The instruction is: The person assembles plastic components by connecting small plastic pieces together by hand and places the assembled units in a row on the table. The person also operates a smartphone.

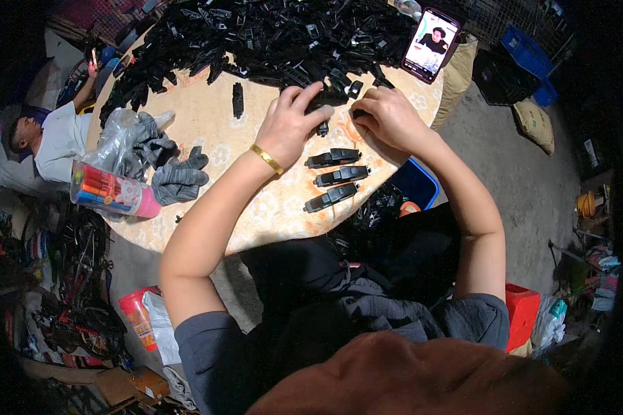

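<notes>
My left hand (289, 126), with a gold band at its wrist, curls over a black plastic part (322, 129) at the edge of the pile. Thumb and fingers close around that part and hide most of it. To its right, my right hand (389, 116) has its fingertips drawn together in a pinch; a small dark bit may be between them, too hidden to name. Three long black plastic parts (342, 176) lie in a near row below my hands. Another black part (238, 100) stands apart on the left. A large heap of black plastic parts (277, 38) covers the table's far side.
The round table (256, 225) has a patterned cover. Grey gloves (180, 178), a clear plastic bag (121, 142) and a tub of coloured pens (114, 191) sit left. A lit phone (430, 45) stands far right. A blue bin (417, 183) is below the table. Another person (62, 142) reclines at left.
</notes>
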Tool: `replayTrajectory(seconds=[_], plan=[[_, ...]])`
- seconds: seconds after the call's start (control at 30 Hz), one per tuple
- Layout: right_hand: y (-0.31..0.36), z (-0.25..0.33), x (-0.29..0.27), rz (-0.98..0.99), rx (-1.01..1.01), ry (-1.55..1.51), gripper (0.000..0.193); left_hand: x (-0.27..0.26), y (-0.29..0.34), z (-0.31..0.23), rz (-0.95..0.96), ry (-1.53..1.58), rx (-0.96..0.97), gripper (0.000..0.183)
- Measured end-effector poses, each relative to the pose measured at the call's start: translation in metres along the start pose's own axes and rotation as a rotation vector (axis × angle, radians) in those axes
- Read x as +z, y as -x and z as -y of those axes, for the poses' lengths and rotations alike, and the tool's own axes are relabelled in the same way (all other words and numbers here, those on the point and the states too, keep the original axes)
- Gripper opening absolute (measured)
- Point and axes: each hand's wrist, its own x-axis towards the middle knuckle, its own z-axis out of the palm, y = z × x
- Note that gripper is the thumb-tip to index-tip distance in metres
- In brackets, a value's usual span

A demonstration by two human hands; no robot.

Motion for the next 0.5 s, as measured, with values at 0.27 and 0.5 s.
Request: replayTrajectory(seconds=[0.27, 0.5], plan=[[0.005, 0.014, -0.010, -0.126, 0.117, -0.691, 0.025, -0.013, 0.004, -0.017, 0.035, 0.064, 0.087, 0.025], [0.014, 0.008, -0.022, 0.175, 0.052, -0.173, 0.025, -0.018, 0.015, -0.023, 0.131, 0.323, -0.205, 0.027]])
